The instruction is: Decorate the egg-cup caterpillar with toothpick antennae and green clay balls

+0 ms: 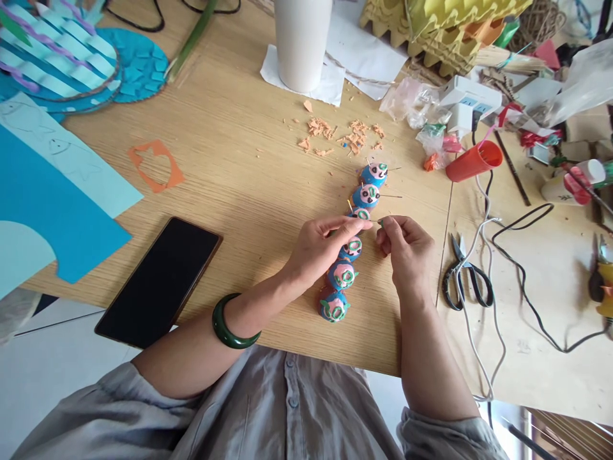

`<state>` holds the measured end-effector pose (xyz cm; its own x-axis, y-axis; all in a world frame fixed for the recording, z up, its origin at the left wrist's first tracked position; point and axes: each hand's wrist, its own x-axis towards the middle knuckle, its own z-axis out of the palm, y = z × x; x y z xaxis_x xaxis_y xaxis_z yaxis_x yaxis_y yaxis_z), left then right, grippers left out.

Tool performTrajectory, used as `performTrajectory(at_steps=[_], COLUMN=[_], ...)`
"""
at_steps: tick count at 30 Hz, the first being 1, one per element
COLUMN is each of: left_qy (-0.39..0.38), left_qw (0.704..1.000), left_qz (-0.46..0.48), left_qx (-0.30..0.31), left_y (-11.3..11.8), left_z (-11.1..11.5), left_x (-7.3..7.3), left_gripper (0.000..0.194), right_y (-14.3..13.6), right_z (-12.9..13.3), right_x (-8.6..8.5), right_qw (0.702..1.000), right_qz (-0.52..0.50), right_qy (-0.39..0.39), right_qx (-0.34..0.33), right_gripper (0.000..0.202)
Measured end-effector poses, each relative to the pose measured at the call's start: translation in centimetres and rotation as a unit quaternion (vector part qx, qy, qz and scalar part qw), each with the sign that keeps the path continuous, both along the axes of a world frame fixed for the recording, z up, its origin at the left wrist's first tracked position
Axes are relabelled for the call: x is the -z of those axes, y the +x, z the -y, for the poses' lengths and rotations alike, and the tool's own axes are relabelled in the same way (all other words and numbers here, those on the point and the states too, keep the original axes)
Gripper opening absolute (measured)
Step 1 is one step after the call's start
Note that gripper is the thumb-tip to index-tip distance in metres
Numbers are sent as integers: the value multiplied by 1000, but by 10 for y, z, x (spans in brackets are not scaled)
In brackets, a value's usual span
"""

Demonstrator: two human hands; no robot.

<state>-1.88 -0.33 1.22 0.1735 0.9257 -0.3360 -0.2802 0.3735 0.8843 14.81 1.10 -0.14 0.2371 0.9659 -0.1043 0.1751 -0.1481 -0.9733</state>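
A row of several blue craft balls [366, 195] with pink and green patches runs along the wooden table [239, 185]; thin sticks poke out of some. My left hand [320, 246], with a green bangle on its wrist, rests over the middle of the row, and its thumb and forefinger pinch one ball. My right hand [405, 250] is just right of the row. Its fingertips pinch a small green-tipped stick [380, 221] held close to the same ball.
A black phone [160, 281] lies front left beside blue paper [52, 211]. Scissors [463, 275] and cables [522, 281] lie to the right. An orange cup [474, 161] lies on its side. A white cylinder [301, 41] and orange scraps [342, 134] are further back.
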Motion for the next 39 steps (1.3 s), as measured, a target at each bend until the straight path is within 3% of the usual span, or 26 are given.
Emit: performTrajectory(at_steps=[5, 9, 13, 16, 20, 23, 28, 34, 39], left_qy=[-69, -61, 12, 73, 110, 120, 136, 197, 230], left_qw=[981, 966, 972, 975, 972, 968, 966, 980, 973], left_qz=[180, 246, 232, 210, 197, 193, 175, 28, -18], left_qx=[-2, -40, -42, -6, 64, 106, 132, 21, 13], left_y=[-2, -3, -3, -2, 0, 1, 1, -3, -3], left_z=[-5, -6, -4, -2, 3, 7, 9, 5, 5], left_x=[-2, 0, 1, 0, 0, -1, 0, -1, -1], left_gripper=[28, 30, 41, 52, 61, 61, 52, 25, 14], right_y=[1, 0, -6, -13, -20, -22, -20, -16, -13], right_z=[1, 7, 21, 32, 38, 40, 42, 41, 39], right_x=[-3, -4, 1, 4, 1, -3, -7, -5, -4], right_qw=[1000, 992, 968, 939, 870, 844, 842, 854, 852], right_qz=[4, 37, 104, 202, 311, 341, 345, 341, 359], right_qy=[22, 96, 204, 276, 375, 407, 410, 390, 376], right_qx=[7, 74, 97, 40, -76, -77, -65, -56, -63], right_gripper=[38, 31, 18, 11, 28, 32, 25, 18, 18])
